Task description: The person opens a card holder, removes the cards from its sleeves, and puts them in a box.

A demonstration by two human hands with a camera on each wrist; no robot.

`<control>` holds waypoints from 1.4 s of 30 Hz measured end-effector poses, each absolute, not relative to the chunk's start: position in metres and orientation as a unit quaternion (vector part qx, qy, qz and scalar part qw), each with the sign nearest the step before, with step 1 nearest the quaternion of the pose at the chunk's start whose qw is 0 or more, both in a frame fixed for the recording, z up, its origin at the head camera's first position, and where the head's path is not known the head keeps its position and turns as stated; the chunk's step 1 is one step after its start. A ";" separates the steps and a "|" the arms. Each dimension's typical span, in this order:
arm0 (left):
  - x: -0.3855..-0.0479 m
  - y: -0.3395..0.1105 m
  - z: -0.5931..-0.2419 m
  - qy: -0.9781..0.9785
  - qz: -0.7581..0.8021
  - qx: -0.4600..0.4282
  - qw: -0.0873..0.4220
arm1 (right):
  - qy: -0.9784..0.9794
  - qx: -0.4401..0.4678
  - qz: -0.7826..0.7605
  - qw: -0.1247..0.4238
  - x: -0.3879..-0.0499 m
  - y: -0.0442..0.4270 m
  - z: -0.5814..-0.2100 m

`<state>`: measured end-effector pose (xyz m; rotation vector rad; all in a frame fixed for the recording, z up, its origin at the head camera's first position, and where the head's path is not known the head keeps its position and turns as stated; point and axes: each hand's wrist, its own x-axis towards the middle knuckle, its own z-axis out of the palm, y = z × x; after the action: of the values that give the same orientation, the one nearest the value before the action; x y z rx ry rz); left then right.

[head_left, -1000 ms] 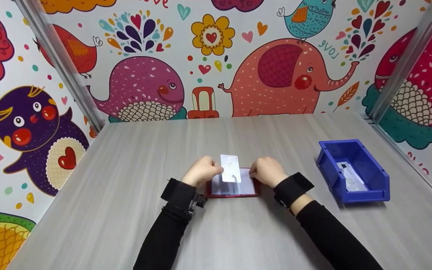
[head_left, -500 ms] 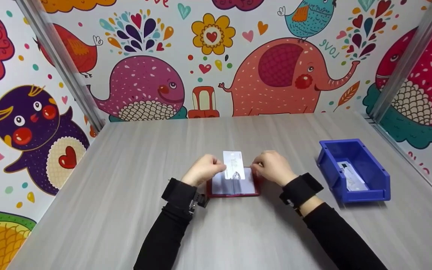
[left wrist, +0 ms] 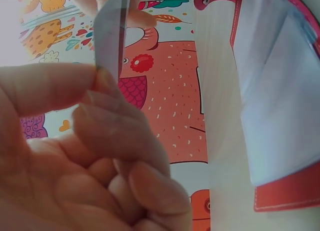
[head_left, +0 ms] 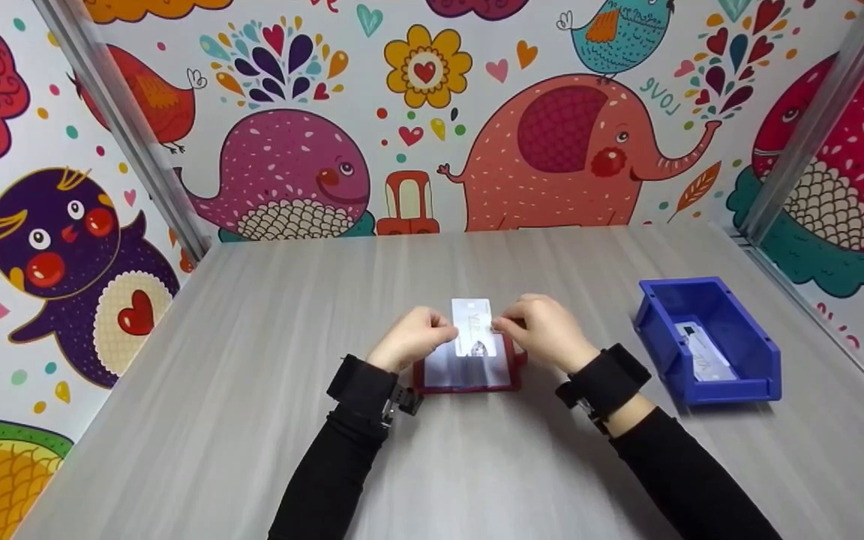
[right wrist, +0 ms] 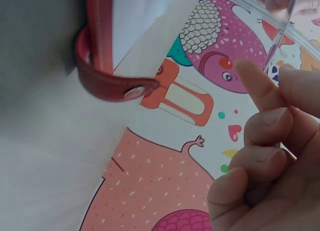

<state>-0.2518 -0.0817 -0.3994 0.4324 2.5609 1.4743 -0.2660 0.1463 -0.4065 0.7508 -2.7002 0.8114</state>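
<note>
My left hand [head_left: 418, 334] pinches a white card [head_left: 471, 315] with lettering, thumb against curled index finger, and holds it raised on end. In the left wrist view the card [left wrist: 111, 33] appears nearly edge-on. My right hand [head_left: 544, 328] is at the card's right edge; in the right wrist view its thumb and index finger [right wrist: 260, 86] stand apart on either side of the card's near end, other fingers loosely curled. Beneath the hands a red card holder [head_left: 469, 389] lies spread on the table, showing pale plastic sleeves [left wrist: 280, 101] and a snap strap [right wrist: 112, 88].
To the right, a blue bin [head_left: 728, 393] holds cards [head_left: 704, 358]. The wood-grain table [head_left: 252, 390] meets printed walls [head_left: 417, 135] at the back and sides. Metal posts [head_left: 128, 142] stand at the corners.
My left hand has shifted slightly right and away from me, bringing the card along. My right hand has left the holder's right edge and moved up to the card's right edge.
</note>
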 end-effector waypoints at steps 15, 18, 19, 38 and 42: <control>-0.252 -0.075 -0.402 0.861 0.484 0.139 0.075 | -0.917 0.270 0.273 0.107 -0.265 0.141 -0.408; -0.251 -0.074 -0.403 0.868 0.471 0.140 0.072 | -0.917 0.264 0.280 0.106 -0.264 0.141 -0.407; -0.251 -0.074 -0.403 0.871 0.466 0.142 0.069 | -0.917 0.260 0.284 0.104 -0.263 0.141 -0.407; -0.250 -0.068 -0.406 0.892 0.427 0.145 0.018 | -0.905 0.236 0.345 0.080 -0.260 0.145 -0.403; -0.251 -0.069 -0.409 0.891 0.430 0.143 -0.005 | -0.900 0.241 0.353 0.090 -0.260 0.151 -0.401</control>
<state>-0.2515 -0.0694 -0.4085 0.4517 2.8085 1.3558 -0.2604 0.1513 -0.4013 0.7174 -2.6754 1.0490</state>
